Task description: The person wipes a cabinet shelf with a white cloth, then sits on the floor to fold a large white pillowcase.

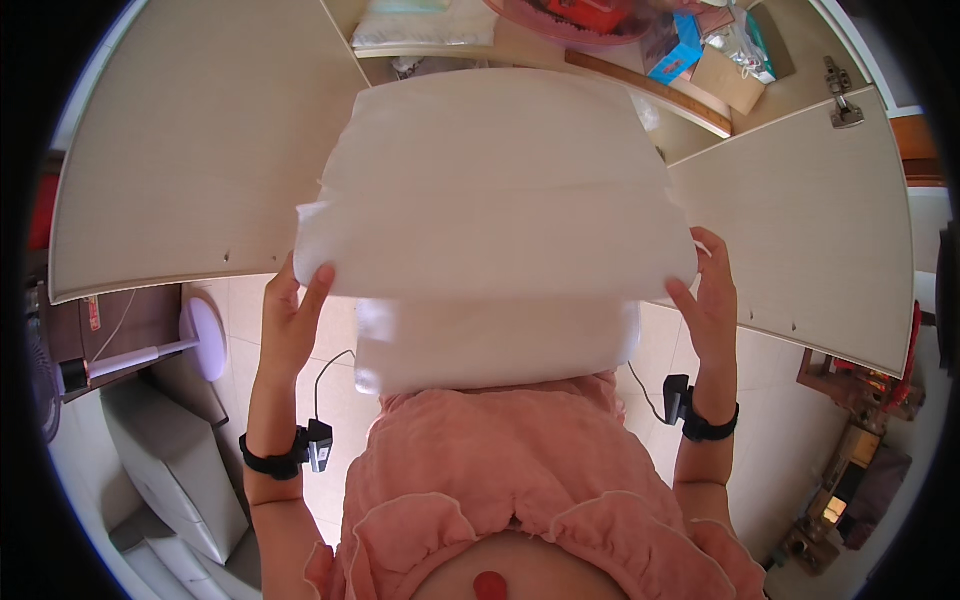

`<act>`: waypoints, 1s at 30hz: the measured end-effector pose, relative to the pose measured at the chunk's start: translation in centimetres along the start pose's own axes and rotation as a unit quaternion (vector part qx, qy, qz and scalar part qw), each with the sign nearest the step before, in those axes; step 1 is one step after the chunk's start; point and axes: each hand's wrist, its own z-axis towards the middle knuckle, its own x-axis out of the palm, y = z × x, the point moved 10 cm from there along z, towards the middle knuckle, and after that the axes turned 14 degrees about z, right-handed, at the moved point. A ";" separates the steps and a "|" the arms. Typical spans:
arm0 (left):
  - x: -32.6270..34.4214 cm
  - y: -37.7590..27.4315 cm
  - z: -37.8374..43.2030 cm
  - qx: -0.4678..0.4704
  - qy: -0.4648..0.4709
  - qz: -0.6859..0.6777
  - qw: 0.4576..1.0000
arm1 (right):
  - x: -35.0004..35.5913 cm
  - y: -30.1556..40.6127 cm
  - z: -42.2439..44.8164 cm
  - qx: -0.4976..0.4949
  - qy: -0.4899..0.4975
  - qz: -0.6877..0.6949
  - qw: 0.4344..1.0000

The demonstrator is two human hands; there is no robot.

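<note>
A wide white sheet of soft material (487,180), probably cloth, spreads between my two hands in front of an open cabinet. On its near left corner, my left hand (296,300) grips the edge with the thumb on top. My right hand (705,277) pinches the near right corner the same way. Below that edge, a further white layer (495,337) hangs down close to my lap; whether it is the same piece I cannot tell. Fingers under the sheet are partly hidden.
Two cabinet doors stand open, one left (202,150) and one right (795,225). On the shelf are a pink basin (585,19), a wooden ruler (645,86) and a blue box (679,49). A fan (142,360) and a grey sofa (172,465) are at left.
</note>
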 end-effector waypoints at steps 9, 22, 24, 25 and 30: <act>3.0 6.6 -1.8 -0.200 0.062 -0.129 0.969 | 3.9 -8.6 -6.6 0.343 -0.019 0.296 0.891; 4.7 3.9 -3.5 -0.105 0.205 -0.166 0.959 | 2.0 -6.3 -4.0 0.235 0.084 0.225 0.942; 3.2 5.4 -2.5 -0.103 0.178 -0.107 0.973 | 1.4 -7.1 -3.2 0.227 0.087 0.177 0.954; 2.5 6.3 -1.7 -0.099 0.152 -0.047 0.982 | 1.0 -7.6 -2.9 0.217 0.087 0.127 0.964; 1.9 5.7 4.6 -0.073 0.023 0.006 0.997 | 0.5 -9.6 2.1 0.182 -0.033 0.190 0.964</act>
